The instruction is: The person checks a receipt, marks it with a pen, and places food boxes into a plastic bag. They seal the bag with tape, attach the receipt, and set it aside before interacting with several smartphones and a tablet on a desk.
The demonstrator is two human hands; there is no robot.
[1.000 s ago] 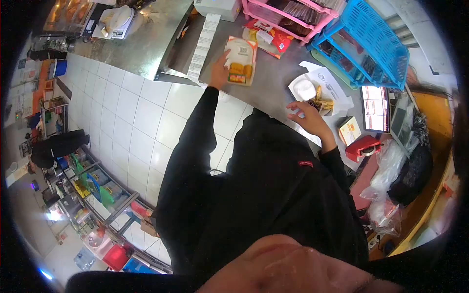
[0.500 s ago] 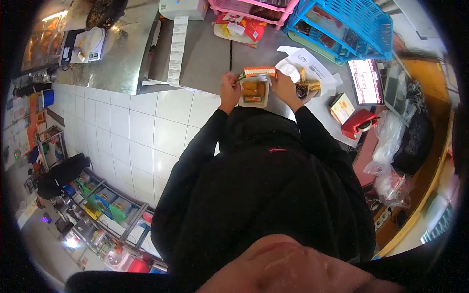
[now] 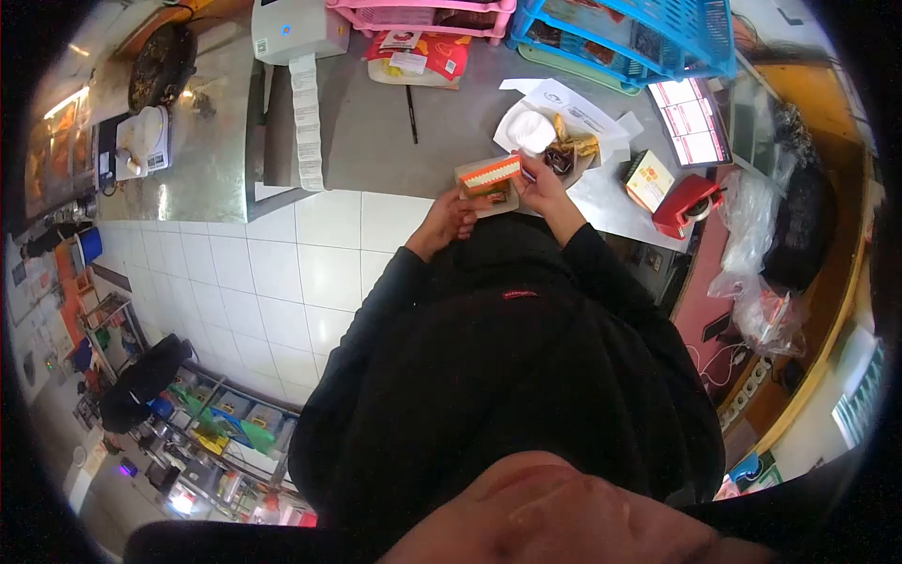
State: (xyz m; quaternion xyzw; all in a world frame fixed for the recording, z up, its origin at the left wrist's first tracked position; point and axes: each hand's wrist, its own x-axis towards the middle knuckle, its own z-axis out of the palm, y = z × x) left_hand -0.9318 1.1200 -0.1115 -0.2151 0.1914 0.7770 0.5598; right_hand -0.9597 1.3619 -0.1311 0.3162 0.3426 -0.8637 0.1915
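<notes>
A small paper food box (image 3: 512,201) sits at the counter's near edge, right in front of my body. Over it lies an orange-and-white patterned strip (image 3: 490,173), which looks like a packet or sleeve and covers most of the food inside. My right hand (image 3: 542,186) pinches the strip's right end, thumb and fingers at its edge. At the box's near left corner is my left hand (image 3: 449,224), its index finger reaching across the rim under the strip and its other fingers curled. Just beyond my right hand stands an open white carton (image 3: 512,129) with a white round bundle (image 3: 533,133) and fried pieces (image 3: 575,148).
A receipt printer (image 3: 299,33) trails a long paper strip (image 3: 307,132). Behind are a red-and-yellow packet (image 3: 423,58), a black pen (image 3: 412,115), and pink (image 3: 423,19) and blue baskets (image 3: 625,42). Rightward stand a note block (image 3: 650,181), red tape dispenser (image 3: 686,207) and a tablet (image 3: 689,117).
My left hand has let go of the strip's left end and moved down to the box's near corner. The strip has come down over the food. The view has shifted.
</notes>
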